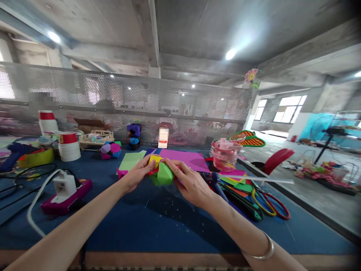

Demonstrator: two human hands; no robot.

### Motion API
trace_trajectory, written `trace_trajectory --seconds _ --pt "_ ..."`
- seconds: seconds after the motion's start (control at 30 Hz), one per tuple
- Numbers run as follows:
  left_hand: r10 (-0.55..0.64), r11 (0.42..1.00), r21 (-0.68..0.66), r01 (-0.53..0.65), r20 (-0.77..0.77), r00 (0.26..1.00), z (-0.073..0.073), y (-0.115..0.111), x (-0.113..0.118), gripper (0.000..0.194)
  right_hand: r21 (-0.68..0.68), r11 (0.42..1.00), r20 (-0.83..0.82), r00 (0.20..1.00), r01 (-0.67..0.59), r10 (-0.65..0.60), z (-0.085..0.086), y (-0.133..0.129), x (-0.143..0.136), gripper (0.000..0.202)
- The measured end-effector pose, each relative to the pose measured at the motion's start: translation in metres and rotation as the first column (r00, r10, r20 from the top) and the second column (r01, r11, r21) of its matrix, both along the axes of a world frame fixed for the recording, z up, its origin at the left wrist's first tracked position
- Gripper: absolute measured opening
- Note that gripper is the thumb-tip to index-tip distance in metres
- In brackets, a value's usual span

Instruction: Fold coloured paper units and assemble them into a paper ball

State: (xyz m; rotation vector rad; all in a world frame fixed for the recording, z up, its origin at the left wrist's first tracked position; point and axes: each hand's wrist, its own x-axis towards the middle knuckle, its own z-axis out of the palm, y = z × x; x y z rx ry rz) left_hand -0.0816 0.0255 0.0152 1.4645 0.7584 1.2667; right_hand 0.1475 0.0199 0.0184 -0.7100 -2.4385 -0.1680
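Observation:
Over the blue tabletop (126, 229), both hands grip a faceted folded-paper shape (165, 174) with green, yellow and red faces. My left hand (137, 175) pinches its yellow side between thumb and fingers. On the other side, my right hand (193, 182) has its fingers closed against the green part. The paper's far side is hidden from me. Just behind lie a purple paper sheet (188, 160) and a light green sheet (129, 162). A dark blue glue gun (219, 186) with a long clear glue stick (259, 179) rests right of my right hand.
Scissors (278, 207) and a green-black utility knife (248, 207) lie right, by colored paper scraps (239, 184). A pink jar (224, 154) stands behind. Left are a purple power strip (66, 197), paper cups (69, 148) and a multicolored paper ball (111, 149). A mesh panel (180, 105) borders the back.

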Motion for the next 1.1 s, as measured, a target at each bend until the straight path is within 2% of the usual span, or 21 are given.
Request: trace_trajectory --seconds 0.23,0.37,0.5,0.7,0.8,0.87,0.93,1.0,1.07,1.1 --pt "-0.037 0.999 -0.003 0.037 -0.025 0.999 0.002 -0.003 0.001 0.046 0.033 0.999 0.053 0.998 0.015 -0.016 0.002 -0.002 0.0 0.068" --pt "0.016 1.0 -0.016 -0.017 -0.056 0.998 0.002 -0.003 0.001 0.048 0.029 0.998 0.074 0.996 0.056 -0.058 0.001 -0.003 0.0 0.069" --pt "0.043 0.999 0.001 -0.043 -0.039 0.998 0.0 -0.003 0.003 0.046 0.032 0.997 0.062 0.995 0.072 -0.074 0.0 -0.004 -0.002 0.059" --pt "0.11 0.994 -0.021 -0.111 -0.036 0.993 -0.001 0.001 0.002 0.049 0.011 0.982 0.016 0.982 0.186 -0.186 -0.003 0.001 0.0 0.05" --pt "0.202 0.979 -0.002 -0.202 -0.035 0.979 -0.003 0.007 -0.002 0.049 -0.027 0.962 0.093 0.958 0.273 -0.27 -0.009 0.008 0.004 0.043" --pt "0.222 0.975 0.008 -0.222 -0.041 0.974 -0.006 0.01 -0.005 0.048 -0.069 0.956 0.166 0.948 0.286 -0.272 -0.014 0.012 0.005 0.043" --pt "0.226 0.974 0.01 -0.226 -0.041 0.973 -0.007 0.012 -0.006 0.048 -0.093 0.961 0.155 0.957 0.262 -0.246 -0.014 0.014 0.006 0.044" --pt "0.234 0.972 0.005 -0.234 -0.037 0.971 -0.006 0.012 -0.005 0.049 -0.103 0.978 0.03 0.984 0.179 -0.177 -0.008 0.011 0.005 0.044" --pt "0.251 0.968 0.002 -0.251 -0.036 0.967 -0.005 0.011 -0.004 0.051 -0.143 0.99 -0.13 0.991 -0.009 -0.01 0.002 0.001 0.002 0.036" --pt "0.258 0.966 0.0 -0.258 -0.037 0.965 -0.005 0.011 -0.004 0.05 -0.203 0.969 -0.171 0.979 -0.143 0.109 0.008 -0.006 0.0 0.035"
